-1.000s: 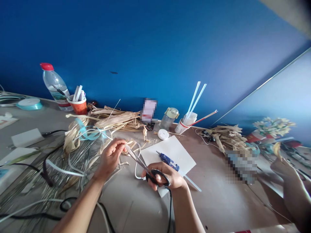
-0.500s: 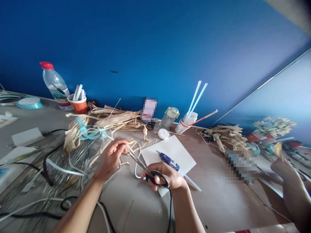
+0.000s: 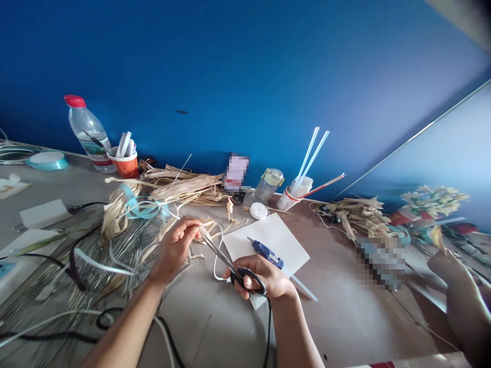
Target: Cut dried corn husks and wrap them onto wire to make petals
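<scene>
One pixelated patch (image 3: 235, 174) sits up at twelve o'clock, a second blurred block (image 3: 381, 265) out at three, and what lies behind either cannot be told. In close now: the left hand (image 3: 178, 250) has thumb and forefinger nipped together on a pale scrap (image 3: 199, 233), its shape mostly covered by the fingertips, right at the tips of the scissors (image 3: 218, 251); whether the blades bite into it is too fine to see. The right hand (image 3: 261, 276) is curled through the black handles, gripping firmly, blades aimed at ten o'clock. Both hands are up over the table (image 3: 215, 327), forearms cut off by the bottom edge, the left slanting toward one o'clock, the right toward eleven. Just past the right hand, at one o'clock, a blue glue gun (image 3: 266, 254) lies on a partly covered white sheet (image 3: 293, 248). Dried husks (image 3: 184, 186) spread at twelve from the left hand. Over at three, a co-worker's hand (image 3: 441, 266), its arm cropped, pinches something yellowish (image 3: 438, 237).
</scene>
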A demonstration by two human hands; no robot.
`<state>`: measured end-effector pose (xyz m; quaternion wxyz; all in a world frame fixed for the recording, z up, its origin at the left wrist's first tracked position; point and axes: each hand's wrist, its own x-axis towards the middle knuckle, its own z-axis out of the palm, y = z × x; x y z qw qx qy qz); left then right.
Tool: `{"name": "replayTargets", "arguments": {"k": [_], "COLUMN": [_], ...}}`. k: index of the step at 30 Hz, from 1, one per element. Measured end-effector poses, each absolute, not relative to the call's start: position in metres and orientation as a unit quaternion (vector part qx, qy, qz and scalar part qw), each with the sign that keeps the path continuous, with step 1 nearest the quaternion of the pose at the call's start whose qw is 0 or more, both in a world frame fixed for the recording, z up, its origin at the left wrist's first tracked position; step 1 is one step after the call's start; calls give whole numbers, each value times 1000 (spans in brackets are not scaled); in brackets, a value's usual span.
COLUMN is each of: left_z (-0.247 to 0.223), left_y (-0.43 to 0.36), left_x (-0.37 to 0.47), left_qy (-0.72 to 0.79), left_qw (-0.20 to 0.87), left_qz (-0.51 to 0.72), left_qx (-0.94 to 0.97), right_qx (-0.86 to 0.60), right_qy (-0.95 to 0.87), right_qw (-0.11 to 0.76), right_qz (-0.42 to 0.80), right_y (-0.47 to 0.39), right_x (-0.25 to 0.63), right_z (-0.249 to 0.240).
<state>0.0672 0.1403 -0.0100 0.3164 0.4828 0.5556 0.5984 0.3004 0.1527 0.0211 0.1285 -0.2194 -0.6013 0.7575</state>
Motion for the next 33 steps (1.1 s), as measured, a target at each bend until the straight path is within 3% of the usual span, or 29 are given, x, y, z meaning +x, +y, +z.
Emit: {"name": "replayTargets", "arguments": {"k": [33], "left_z": [-14], "left_y": [142], "left_x": [65], "left_qy": [545], "left_qw": [315], "left_qz": [600], "left_qx": [494], "right_qx": [-295], "right_qy": [-592], "right_qw": [142], "right_qz": [737], "right_y": [151], "right_x": [299], "right_z": [23]}}
